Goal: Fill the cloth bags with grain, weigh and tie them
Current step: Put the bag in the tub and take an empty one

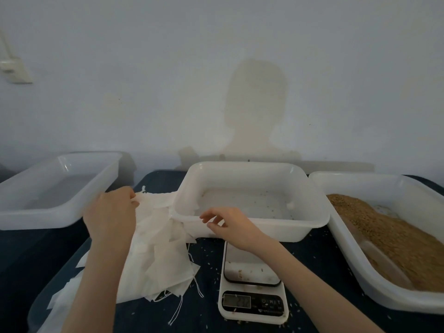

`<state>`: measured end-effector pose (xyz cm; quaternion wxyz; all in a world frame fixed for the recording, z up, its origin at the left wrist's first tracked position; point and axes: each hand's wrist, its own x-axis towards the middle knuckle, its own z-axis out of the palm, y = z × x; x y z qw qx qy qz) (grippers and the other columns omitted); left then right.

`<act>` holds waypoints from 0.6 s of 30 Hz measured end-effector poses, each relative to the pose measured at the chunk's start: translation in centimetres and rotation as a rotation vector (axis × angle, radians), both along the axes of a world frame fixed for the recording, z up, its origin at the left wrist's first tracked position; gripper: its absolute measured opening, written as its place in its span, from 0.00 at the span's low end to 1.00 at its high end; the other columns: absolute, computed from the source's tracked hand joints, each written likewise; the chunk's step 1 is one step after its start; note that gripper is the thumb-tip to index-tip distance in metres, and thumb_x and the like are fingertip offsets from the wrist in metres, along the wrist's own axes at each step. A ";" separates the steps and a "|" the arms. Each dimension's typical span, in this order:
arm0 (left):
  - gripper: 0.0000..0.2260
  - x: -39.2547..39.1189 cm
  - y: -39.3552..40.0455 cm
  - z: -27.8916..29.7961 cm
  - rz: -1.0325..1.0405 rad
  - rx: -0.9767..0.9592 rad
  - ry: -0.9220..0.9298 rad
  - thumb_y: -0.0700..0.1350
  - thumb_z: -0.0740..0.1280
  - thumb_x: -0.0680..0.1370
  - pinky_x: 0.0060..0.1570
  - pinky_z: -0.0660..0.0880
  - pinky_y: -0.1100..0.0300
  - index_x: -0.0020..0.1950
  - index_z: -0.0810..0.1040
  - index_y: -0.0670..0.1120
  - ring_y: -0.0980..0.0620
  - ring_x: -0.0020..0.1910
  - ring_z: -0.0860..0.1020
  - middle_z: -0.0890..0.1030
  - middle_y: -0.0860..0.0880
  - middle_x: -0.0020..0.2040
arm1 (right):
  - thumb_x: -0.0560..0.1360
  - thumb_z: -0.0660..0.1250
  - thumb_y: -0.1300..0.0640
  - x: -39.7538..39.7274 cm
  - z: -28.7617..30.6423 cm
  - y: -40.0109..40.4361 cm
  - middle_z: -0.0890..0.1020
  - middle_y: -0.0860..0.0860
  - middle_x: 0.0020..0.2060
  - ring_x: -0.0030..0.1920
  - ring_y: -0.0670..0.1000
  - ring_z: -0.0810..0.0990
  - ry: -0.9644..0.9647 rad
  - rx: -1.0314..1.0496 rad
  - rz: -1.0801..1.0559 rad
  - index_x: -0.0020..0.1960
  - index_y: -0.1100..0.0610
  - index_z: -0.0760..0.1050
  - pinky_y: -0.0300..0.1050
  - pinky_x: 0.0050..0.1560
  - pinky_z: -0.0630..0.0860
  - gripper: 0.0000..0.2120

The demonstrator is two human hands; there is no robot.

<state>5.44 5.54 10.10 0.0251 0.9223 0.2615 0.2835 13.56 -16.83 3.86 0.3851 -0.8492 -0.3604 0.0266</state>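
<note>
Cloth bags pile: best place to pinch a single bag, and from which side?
Pinch the top bag's far edge, where the left hand already grips the cloth bags, coming from above-left. The edges there are fanned apart; the middle bin blocks the right.

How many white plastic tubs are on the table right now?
3: an empty white plastic tub at left, a nearly empty one in the middle, and one holding brown grain at right.

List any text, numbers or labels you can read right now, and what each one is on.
Scale display: digits are lit but too blurred to read with confidence.
Scale buttons: a power symbol and small letters, too blurred to read.
Small print under the buttons: unreadable.
Tubs, cloth bags, wall: no text visible.
</note>
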 end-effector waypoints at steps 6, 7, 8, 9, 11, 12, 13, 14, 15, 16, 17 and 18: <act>0.04 0.7 -4.1 2.1 -0.157 0.169 -0.101 0.33 0.71 0.70 0.28 0.62 0.57 0.38 0.80 0.40 0.46 0.34 0.69 0.75 0.43 0.30 | 0.79 0.62 0.61 0.2 1.4 -0.2 0.82 0.48 0.52 0.49 0.44 0.78 -0.068 0.142 -0.063 0.60 0.55 0.78 0.26 0.48 0.70 0.12; 0.04 0.8 -4.9 2.2 -0.204 0.189 -0.076 0.32 0.71 0.70 0.29 0.64 0.57 0.39 0.80 0.40 0.45 0.35 0.71 0.77 0.43 0.31 | 0.79 0.62 0.62 0.2 1.7 -0.2 0.82 0.49 0.53 0.49 0.45 0.78 -0.069 0.182 -0.084 0.61 0.56 0.77 0.26 0.47 0.69 0.12; 0.05 0.8 -5.8 2.4 -0.265 0.217 -0.051 0.32 0.71 0.68 0.28 0.65 0.57 0.39 0.80 0.41 0.44 0.36 0.73 0.78 0.44 0.32 | 0.80 0.60 0.62 0.2 2.0 -0.3 0.81 0.49 0.53 0.49 0.44 0.77 -0.066 0.227 -0.113 0.61 0.57 0.77 0.26 0.47 0.70 0.13; 0.05 0.9 -6.6 2.5 -0.331 0.253 -0.034 0.33 0.72 0.67 0.28 0.66 0.57 0.38 0.79 0.41 0.44 0.36 0.75 0.78 0.44 0.32 | 0.80 0.59 0.62 0.2 2.4 -0.5 0.81 0.49 0.53 0.49 0.43 0.76 -0.055 0.277 -0.145 0.62 0.57 0.77 0.28 0.48 0.71 0.13; 0.07 1.2 -8.3 2.4 -0.441 0.361 0.026 0.36 0.71 0.69 0.31 0.68 0.56 0.43 0.80 0.45 0.46 0.43 0.77 0.80 0.48 0.38 | 0.81 0.58 0.62 0.3 3.1 -0.9 0.81 0.49 0.50 0.46 0.42 0.75 0.005 0.377 -0.194 0.60 0.57 0.77 0.36 0.49 0.73 0.12; 0.08 1.5 -9.1 2.2 -0.499 0.393 0.054 0.38 0.68 0.73 0.35 0.69 0.58 0.49 0.79 0.48 0.49 0.48 0.76 0.80 0.51 0.44 | 0.82 0.57 0.61 0.3 3.4 -1.1 0.81 0.49 0.47 0.44 0.42 0.76 0.063 0.419 -0.193 0.57 0.57 0.78 0.38 0.49 0.74 0.11; 0.10 1.9 -9.7 1.9 -0.559 0.406 0.073 0.41 0.64 0.76 0.41 0.69 0.60 0.55 0.77 0.51 0.52 0.53 0.74 0.79 0.53 0.50 | 0.82 0.56 0.61 0.2 3.7 -1.4 0.81 0.48 0.43 0.42 0.43 0.76 0.141 0.455 -0.174 0.53 0.56 0.78 0.39 0.46 0.75 0.12; 0.11 2.3 -10.3 1.7 -0.611 0.399 0.101 0.43 0.62 0.77 0.46 0.68 0.61 0.58 0.75 0.52 0.53 0.56 0.72 0.78 0.54 0.53 | 0.82 0.55 0.61 0.2 4.0 -1.6 0.80 0.46 0.39 0.40 0.44 0.77 0.230 0.485 -0.143 0.47 0.56 0.78 0.38 0.43 0.75 0.13; 0.12 2.7 -10.9 1.6 -0.663 0.371 0.112 0.43 0.60 0.78 0.48 0.67 0.63 0.59 0.74 0.53 0.54 0.58 0.71 0.77 0.55 0.56 | 0.83 0.54 0.60 0.1 4.1 -1.8 0.79 0.46 0.35 0.37 0.45 0.76 0.314 0.508 -0.111 0.42 0.56 0.76 0.38 0.41 0.75 0.16; 0.12 2.9 -11.5 1.4 -0.714 0.342 0.107 0.43 0.60 0.78 0.49 0.65 0.65 0.60 0.74 0.52 0.55 0.59 0.70 0.76 0.56 0.57 | 0.83 0.53 0.59 0.1 4.1 -2.1 0.77 0.47 0.33 0.36 0.46 0.76 0.386 0.525 -0.090 0.39 0.57 0.75 0.38 0.41 0.75 0.17; 0.12 3.1 -11.9 1.0 -0.757 0.317 0.100 0.43 0.60 0.78 0.48 0.63 0.66 0.60 0.74 0.52 0.55 0.59 0.69 0.76 0.56 0.57 | 0.83 0.53 0.58 0.1 3.9 -2.3 0.76 0.49 0.33 0.36 0.47 0.76 0.444 0.537 -0.083 0.39 0.59 0.74 0.39 0.41 0.76 0.17; 0.11 3.3 -12.3 0.6 -0.792 0.286 0.084 0.43 0.60 0.78 0.47 0.63 0.66 0.59 0.73 0.51 0.56 0.59 0.69 0.76 0.55 0.56 | 0.83 0.53 0.58 0.2 3.7 -2.6 0.76 0.51 0.34 0.37 0.48 0.76 0.492 0.549 -0.083 0.41 0.60 0.74 0.40 0.41 0.77 0.16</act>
